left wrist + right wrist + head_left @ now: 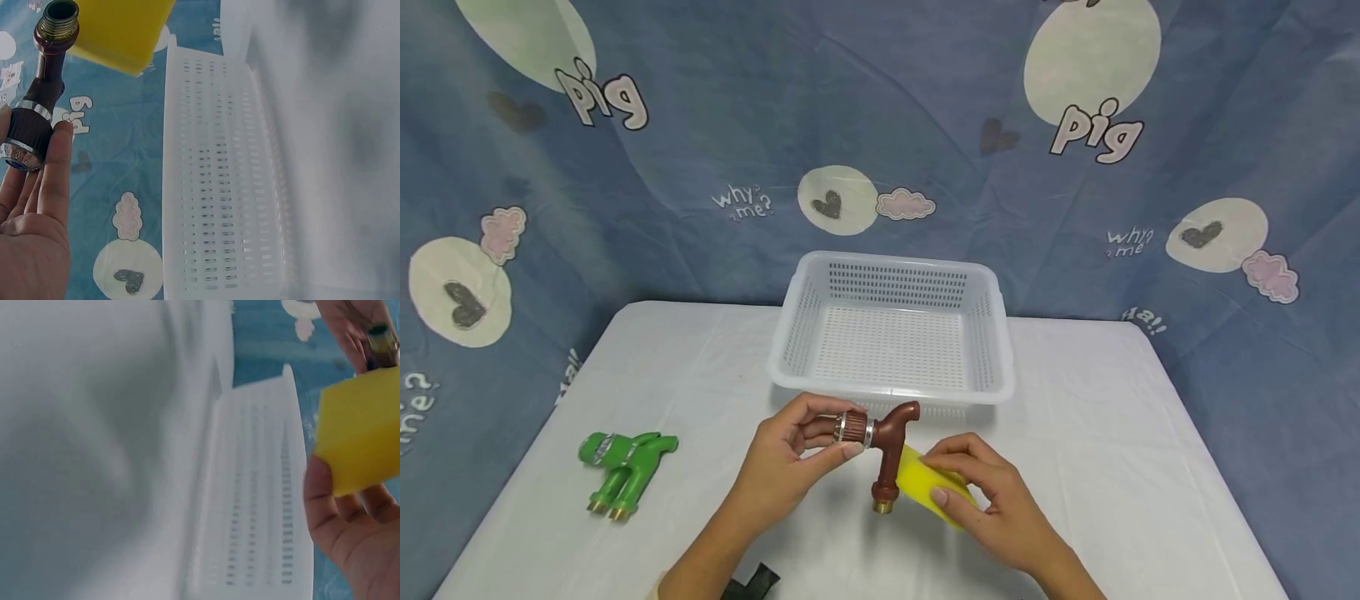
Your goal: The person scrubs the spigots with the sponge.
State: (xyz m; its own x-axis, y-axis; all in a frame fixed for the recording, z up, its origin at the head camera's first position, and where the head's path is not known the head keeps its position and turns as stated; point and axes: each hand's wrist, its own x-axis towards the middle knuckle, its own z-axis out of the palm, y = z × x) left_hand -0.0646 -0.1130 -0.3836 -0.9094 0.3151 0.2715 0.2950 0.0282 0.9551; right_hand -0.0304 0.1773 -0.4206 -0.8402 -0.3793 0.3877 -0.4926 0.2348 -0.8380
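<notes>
Brown nozzle (887, 446) is gripped at its ribbed head by the left hand (790, 462) above the table (1112, 433); a yellow sponge (928, 483), pinched by the right hand (992, 500), is held against its stem, before the basket (891, 333).

Makeshift staging corner — cartoon bedsheet backdrop (880, 125), covered table (1112, 433).

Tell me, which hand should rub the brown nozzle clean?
Probably the right hand: it holds the yellow sponge against the brown nozzle. The left hand grips the nozzle's head, keeping it off the table.
</notes>
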